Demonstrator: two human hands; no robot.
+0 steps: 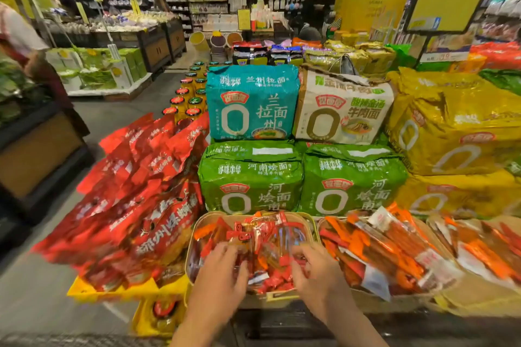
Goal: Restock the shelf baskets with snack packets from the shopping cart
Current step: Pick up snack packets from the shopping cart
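basket (197, 229): pale, rounded rim, sat at the shelf front below the green noodle packs, nearly full.
snack packets (267, 236): small red and orange wrappers, clear windows, heaped loose and crisscrossed in it.
my left hand (218, 276): fingers spread on the heap's near left.
my right hand (313, 270): fingers curled into packets at near right; grip unclear.
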